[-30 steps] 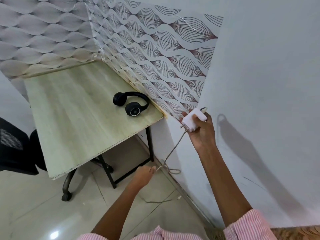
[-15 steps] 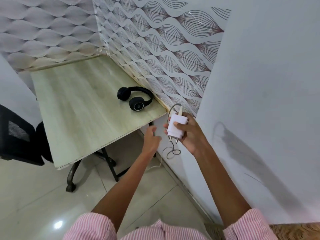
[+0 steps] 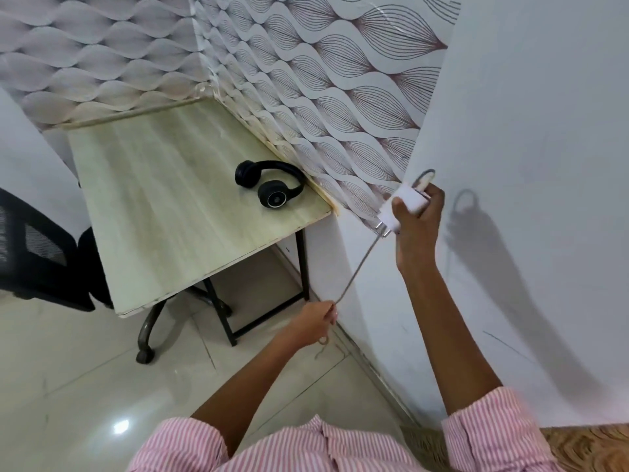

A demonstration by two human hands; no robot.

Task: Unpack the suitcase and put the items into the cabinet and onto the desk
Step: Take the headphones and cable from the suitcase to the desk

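My right hand (image 3: 418,223) is raised near the white wall and grips a white charger plug (image 3: 406,203), its prongs pointing down-left. A grey cable (image 3: 357,270) runs taut from the plug down to my left hand (image 3: 315,324), which pinches it low over the floor; a short tail of cable hangs below that hand. Black headphones (image 3: 270,183) lie on the pale wooden desk (image 3: 163,206), near its right edge by the patterned wall. No suitcase or cabinet is in view.
A black mesh chair (image 3: 37,253) stands left of the desk. The desk has black metal legs (image 3: 301,267) on a glossy tiled floor. A white wall runs along the right; a wood-grain surface (image 3: 592,447) shows at the bottom right corner.
My hands were close together by the plug half a second ago. Now the left hand has dropped low and the right has risen, stretching the cable straight between them.
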